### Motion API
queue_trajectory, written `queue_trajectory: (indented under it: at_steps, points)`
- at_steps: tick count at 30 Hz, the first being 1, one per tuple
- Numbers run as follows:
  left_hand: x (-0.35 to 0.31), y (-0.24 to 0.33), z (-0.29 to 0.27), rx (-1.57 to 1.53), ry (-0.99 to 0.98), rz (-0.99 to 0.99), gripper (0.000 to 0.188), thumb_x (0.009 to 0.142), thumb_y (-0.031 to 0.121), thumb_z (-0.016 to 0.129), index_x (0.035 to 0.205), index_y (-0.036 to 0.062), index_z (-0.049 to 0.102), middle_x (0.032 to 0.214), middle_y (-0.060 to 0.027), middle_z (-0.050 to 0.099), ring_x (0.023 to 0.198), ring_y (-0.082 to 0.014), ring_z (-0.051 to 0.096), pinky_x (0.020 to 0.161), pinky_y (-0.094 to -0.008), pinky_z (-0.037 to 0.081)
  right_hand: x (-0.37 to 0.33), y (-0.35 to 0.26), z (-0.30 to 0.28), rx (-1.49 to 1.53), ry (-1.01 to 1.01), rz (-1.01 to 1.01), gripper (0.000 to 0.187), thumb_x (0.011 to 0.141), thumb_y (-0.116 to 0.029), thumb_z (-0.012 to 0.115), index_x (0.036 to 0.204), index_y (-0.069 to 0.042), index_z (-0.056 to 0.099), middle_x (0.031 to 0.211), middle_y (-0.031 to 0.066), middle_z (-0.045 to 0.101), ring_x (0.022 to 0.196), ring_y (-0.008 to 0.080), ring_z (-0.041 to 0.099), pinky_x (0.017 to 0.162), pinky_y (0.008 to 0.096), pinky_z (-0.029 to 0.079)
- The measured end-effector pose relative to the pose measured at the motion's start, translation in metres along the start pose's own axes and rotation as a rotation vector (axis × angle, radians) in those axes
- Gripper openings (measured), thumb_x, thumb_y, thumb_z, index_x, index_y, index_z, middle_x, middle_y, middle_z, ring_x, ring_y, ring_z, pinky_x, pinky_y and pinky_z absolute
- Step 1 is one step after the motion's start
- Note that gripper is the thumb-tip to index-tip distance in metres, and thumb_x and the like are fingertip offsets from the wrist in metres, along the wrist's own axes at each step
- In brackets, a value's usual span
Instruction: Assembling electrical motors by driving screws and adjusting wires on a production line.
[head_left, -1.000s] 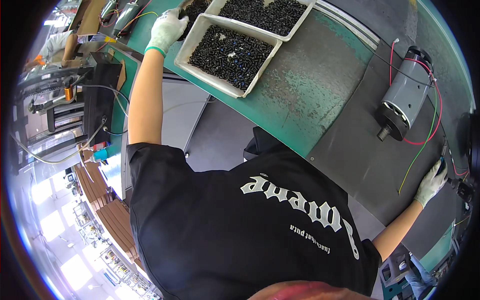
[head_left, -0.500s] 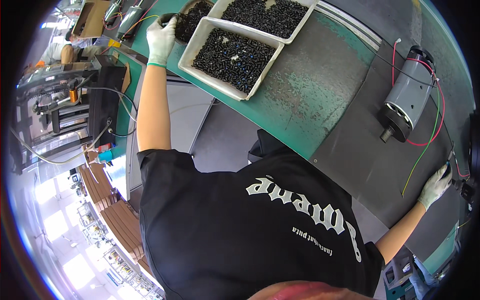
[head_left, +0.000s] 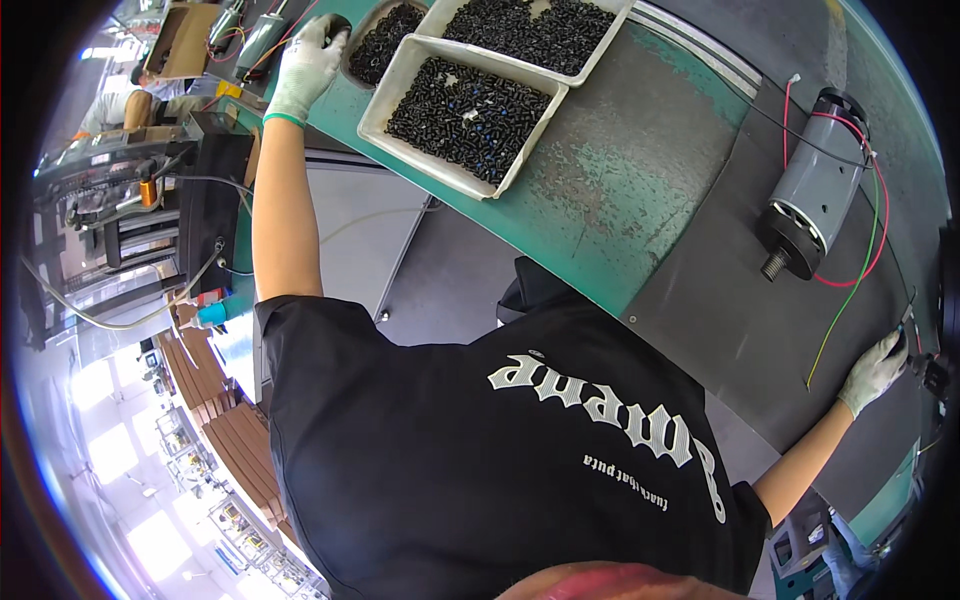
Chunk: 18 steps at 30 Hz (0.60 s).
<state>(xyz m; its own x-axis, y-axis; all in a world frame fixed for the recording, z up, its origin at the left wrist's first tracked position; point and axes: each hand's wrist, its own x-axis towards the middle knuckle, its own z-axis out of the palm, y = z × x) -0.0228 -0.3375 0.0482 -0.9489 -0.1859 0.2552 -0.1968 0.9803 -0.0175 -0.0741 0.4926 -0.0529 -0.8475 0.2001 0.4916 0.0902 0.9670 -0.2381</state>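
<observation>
My left hand (head_left: 308, 68), in a white glove with dark fingertips, is beside the small tray (head_left: 347, 62) of black rings at the far left. Its fingers are curled together; what they hold, if anything, is hidden. Far to the right, my gloved right hand (head_left: 872, 374) is closed around a thin wire (head_left: 908, 308) that sticks up past the fingertips. A black fixture (head_left: 934, 375) stands right by that hand. Between my arms, beyond the right hand, lies a grey cylindrical motor (head_left: 815, 185) with a threaded shaft and red and yellow-green leads.
Two white bins, a near one (head_left: 507, 192) and a far one (head_left: 622, 22), hold many small black parts on the green worktable (head_left: 590, 200). A dark mat (head_left: 735, 290) covers the table's right part. Machinery (head_left: 215, 180) and cardboard stacks (head_left: 240, 455) are at left.
My left hand has moved left, away from over the small tray, uncovering more of the black rings. The right hand has shifted only slightly; the motor stays nearly in place.
</observation>
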Motion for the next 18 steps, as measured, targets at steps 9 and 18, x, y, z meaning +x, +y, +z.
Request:
queue_trajectory:
  at_steps: [9,18]
  points:
    - [-0.002,0.003,0.031,0.138,-0.168,-0.117,0.035,0.087,0.026,0.063,0.112,0.0018,0.064,0.103,-0.0211,0.067,0.099,-0.0378,0.063,0.087,-0.0414,0.049,0.001,0.005,0.001,0.034,-0.005,0.009,0.063,0.098,-0.052,0.042,0.127,0.004,0.053,0.125,0.0257,0.055,0.117,0.0398,0.049,0.099,0.0457,0.039]
    - [-0.015,-0.022,0.03,-0.436,0.012,-0.199,0.027,0.09,0.018,0.063,0.106,-0.0026,0.065,0.091,-0.0094,0.069,0.077,-0.0192,0.064,0.072,-0.0295,0.05,0.003,0.011,0.002,0.043,-0.015,0.015,0.063,0.098,-0.051,0.043,0.128,0.003,0.053,0.126,0.0242,0.055,0.119,0.0393,0.049,0.101,0.0448,0.038]
